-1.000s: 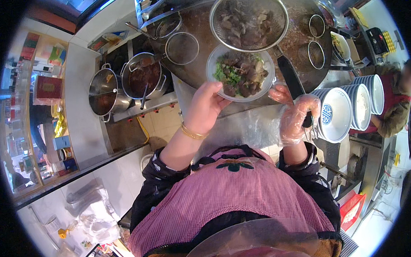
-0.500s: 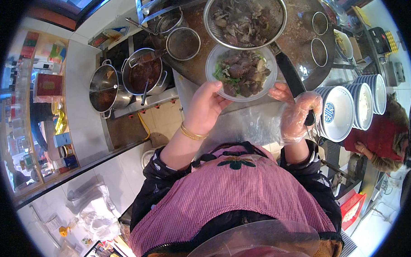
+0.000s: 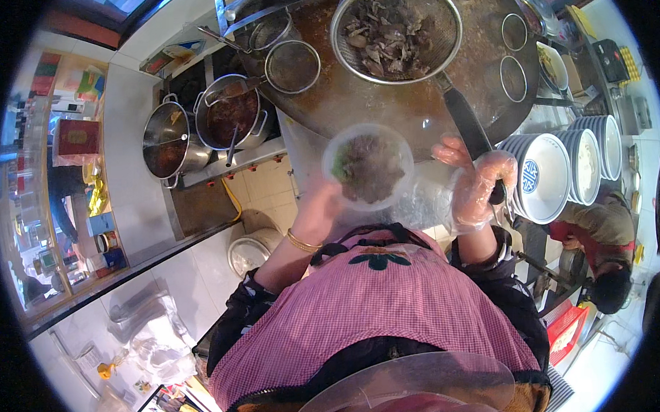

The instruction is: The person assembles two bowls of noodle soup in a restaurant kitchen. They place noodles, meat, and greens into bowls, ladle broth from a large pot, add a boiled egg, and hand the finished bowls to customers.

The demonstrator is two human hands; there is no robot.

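Observation:
My left hand [image 3: 318, 211], bare and with gold bangles at the wrist, grips the lower left rim of a translucent plastic bowl [image 3: 369, 130]. Dark sliced meat [image 3: 373, 168] fills the bowl, with some greens at its left side; motion and steam blur it. In a clear plastic glove, my right hand [image 3: 482, 184] is closed round the black handle [image 3: 464, 120] of a large mesh strainer [image 3: 442, 59], thumb and fingers partly extended. More meat slices [image 3: 387, 35] lie in the strainer, which is over a wide round pan of brown broth [image 3: 399, 107]. The bowl is nearer my apron than the strainer.
Stacked white bowls [image 3: 542, 181] stand right of my glove. Several small round strainers [image 3: 293, 67] hang in the pan's edges. Two steel pots [image 3: 165, 138] sit at left, one with a ladle. A person in red [image 3: 598, 241] is at far right; a lidded metal pot [image 3: 248, 255] is below left.
My left hand has drawn the bowl from beneath the strainer toward my apron. The strainer stays nearly in place in my right hand. The person at right has shifted posture.

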